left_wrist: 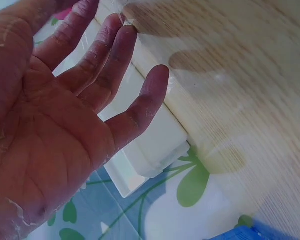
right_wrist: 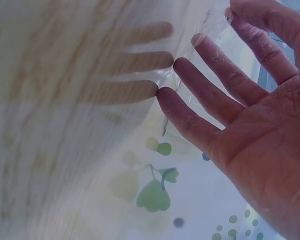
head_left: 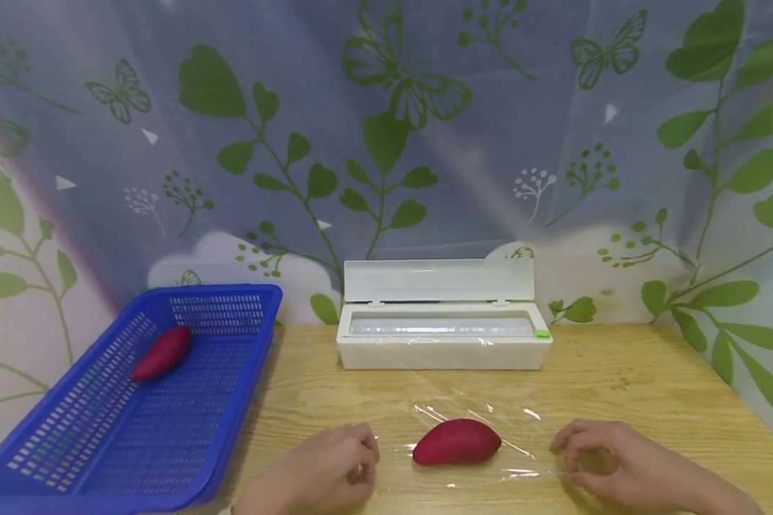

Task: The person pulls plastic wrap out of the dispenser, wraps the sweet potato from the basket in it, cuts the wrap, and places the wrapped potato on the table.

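Note:
A smooth dark-red sweet potato (head_left: 457, 442) lies on its side on the wooden table, with clear plastic wrap (head_left: 522, 474) spread around it. The wrap runs toward me from the roll (head_left: 438, 327) inside a white dispenser box (head_left: 441, 355), whose lid stands up. Left of the sweet potato, my left hand (head_left: 331, 461) pinches the near edge of the wrap between thumb and curled fingers. On the other side, my right hand (head_left: 618, 458) pinches the near right corner with thumb and index finger. Its other fingers (right_wrist: 200, 95) spread apart in the right wrist view.
A blue plastic basket (head_left: 238, 422) stands on the left, with another dark-red sweet potato (head_left: 162, 353) inside. A green slider (head_left: 542, 334) sits at the right end of the box's front rim. Behind everything hangs a leaf-and-butterfly patterned cloth (head_left: 283, 107).

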`<control>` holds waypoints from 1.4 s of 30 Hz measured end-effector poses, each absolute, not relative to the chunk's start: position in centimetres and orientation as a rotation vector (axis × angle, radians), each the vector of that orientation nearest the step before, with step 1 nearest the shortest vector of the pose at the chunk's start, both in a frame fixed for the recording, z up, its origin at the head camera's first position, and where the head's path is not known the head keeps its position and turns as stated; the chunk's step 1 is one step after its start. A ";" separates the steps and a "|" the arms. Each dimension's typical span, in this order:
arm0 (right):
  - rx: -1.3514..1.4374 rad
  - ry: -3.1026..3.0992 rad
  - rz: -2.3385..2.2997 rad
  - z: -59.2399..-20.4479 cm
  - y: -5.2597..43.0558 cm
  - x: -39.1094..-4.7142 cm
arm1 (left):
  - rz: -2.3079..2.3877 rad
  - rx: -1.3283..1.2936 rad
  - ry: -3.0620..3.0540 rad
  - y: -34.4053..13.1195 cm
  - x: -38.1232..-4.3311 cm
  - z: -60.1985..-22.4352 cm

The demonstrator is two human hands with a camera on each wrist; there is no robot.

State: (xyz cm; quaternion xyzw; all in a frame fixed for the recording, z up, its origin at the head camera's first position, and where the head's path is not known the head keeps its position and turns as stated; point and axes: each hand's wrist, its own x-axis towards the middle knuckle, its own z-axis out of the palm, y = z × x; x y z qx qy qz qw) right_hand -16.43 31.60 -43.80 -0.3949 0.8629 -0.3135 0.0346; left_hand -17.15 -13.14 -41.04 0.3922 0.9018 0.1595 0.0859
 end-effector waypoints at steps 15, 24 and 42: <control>-1.261 2.604 -1.063 -44.0 31.6 -16.5 | 0.501 1.139 2.685 -13.3 -17.2 -41.1; -1.176 2.693 -1.041 -43.2 31.8 -16.5 | 0.653 1.026 2.780 -13.9 -17.8 -39.6; -1.016 3.011 -1.029 -40.9 29.9 -18.4 | 0.938 0.627 2.961 -13.2 -19.8 -38.5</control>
